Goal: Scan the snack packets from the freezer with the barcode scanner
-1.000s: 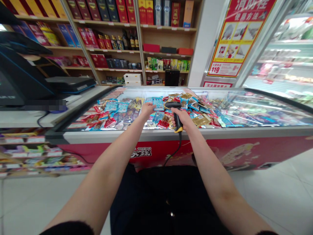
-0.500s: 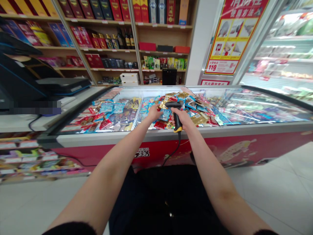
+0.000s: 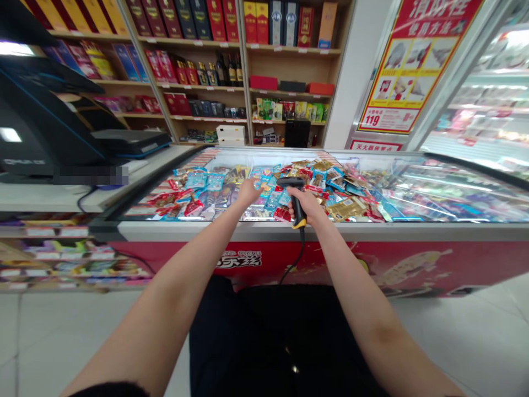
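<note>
My right hand (image 3: 305, 205) is wrapped round the black and yellow handle of a corded barcode scanner (image 3: 298, 201), its head pointing left over the freezer. My left hand (image 3: 249, 193) is left of the scanner, with thumb and fingers closed at the edge of a small blue packet (image 3: 264, 186), which blends with other packets behind it. Below the scanner lie more blue packets and a red one (image 3: 282, 213). A heap of gold, red and blue snack packets (image 3: 326, 182) spreads to the right of the scanner. Another pile of red and blue packets (image 3: 185, 193) lies at the left.
The packets lie on a chest freezer (image 3: 372, 234) with a grey rim. At the left, a checkout machine (image 3: 45, 121) stands on a white counter (image 3: 45, 199). Shelves of boxed bottles (image 3: 190, 42) stand behind. The scanner's cable (image 3: 294, 262) hangs down the freezer's front.
My left hand has moved left, away from the scanner. The scanner stays in my right hand, shifted slightly left over the packets. The whole view has swung a little left.
</note>
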Tool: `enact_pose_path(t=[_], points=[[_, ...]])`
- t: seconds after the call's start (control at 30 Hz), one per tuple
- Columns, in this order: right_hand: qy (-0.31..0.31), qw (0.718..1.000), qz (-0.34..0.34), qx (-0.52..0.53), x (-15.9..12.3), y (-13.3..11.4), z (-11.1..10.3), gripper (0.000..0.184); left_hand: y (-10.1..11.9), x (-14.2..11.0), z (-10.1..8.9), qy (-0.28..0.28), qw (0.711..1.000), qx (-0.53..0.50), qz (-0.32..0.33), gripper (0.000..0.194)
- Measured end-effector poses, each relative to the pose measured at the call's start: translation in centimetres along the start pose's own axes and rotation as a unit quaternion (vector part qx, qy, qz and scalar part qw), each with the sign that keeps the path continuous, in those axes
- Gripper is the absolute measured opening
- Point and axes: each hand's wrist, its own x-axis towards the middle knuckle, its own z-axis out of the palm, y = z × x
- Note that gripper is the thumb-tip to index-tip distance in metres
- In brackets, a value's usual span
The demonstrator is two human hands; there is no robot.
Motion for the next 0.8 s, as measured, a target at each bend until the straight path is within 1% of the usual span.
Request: enact_pose_path(t=[0.13, 0.27, 0.37, 0.47, 0.57, 0.67, 0.73, 0.8], points=[[-0.02, 1.0, 0.008, -0.004, 0.5, 0.3, 1.8, 0.038, -4.8, 1.1, -3.7, 0.014, 0.997, 0.062, -0.051, 0.048], [-0.039, 0.999, 0.018, -0.009, 1.5, 0.8, 3.2, 0.038, -9.9, 1.9, -7.6, 0.033, 0.983, 0.15, -0.105, 0.054], [-0.049, 0.999, 0.019, -0.012, 2.2, 1.2, 3.9, 0.037, -13.4, 2.6, -10.0, 0.023, 0.972, 0.195, -0.133, 0.055], [-0.058, 0.998, 0.018, -0.017, 2.5, 1.6, 4.5, 0.036, -16.4, 3.8, -11.9, 0.002, 0.958, 0.223, -0.178, 0.06], [-0.063, 0.998, 0.024, -0.021, 2.5, 1.8, 5.0, 0.03, -18.7, 5.6, -13.1, -0.03, 0.95, 0.233, -0.208, 0.079], [-0.057, 0.998, 0.029, -0.012, 2.4, 1.9, 5.4, 0.028, -20.6, 8.0, -13.6, -0.062, 0.945, 0.22, -0.233, 0.098], [-0.067, 0.997, 0.034, -0.005, 2.6, 2.0, 5.5, 0.027, -21.6, 9.6, -13.5, -0.075, 0.943, 0.21, -0.247, 0.102], [-0.07, 0.997, 0.04, -0.002, 2.8, 2.2, 5.6, 0.024, -22.6, 11.0, -13.0, -0.091, 0.942, 0.196, -0.258, 0.102]])
